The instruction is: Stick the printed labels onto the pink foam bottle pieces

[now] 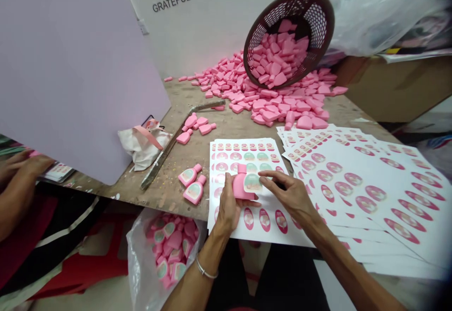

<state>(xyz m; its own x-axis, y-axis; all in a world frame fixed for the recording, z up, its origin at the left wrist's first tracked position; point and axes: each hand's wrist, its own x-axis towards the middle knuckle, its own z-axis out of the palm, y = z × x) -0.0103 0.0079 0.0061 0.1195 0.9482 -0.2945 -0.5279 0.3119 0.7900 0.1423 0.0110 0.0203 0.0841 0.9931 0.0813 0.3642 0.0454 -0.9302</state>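
Note:
My left hand [230, 205] holds a small pink bottle-shaped piece [239, 184] upright above a stack of printed sticker sheets [226, 226]. Between my right hand's [287, 191] thumb and index finger is the right edge of a green and cream sticker [252, 183]. The sticker's left part overlaps the front of the pink bottle; whether it is stuck down there I cannot tell. To the left lie two pink bottles [193, 192] with similar stickers on them. The sheet beneath carries rows of round and oval stickers, partly covered by my hands.
A tipped brown basket [249, 42] spills a heap of pink bottles [226, 77]. More sticker sheets [348, 174] fan out on the right. A metal bar [165, 153] and cloth bag [141, 148] lie left. Below hangs a plastic bag [136, 249] of bottles. Another person's hand [33, 162] shows past a lilac panel [77, 66].

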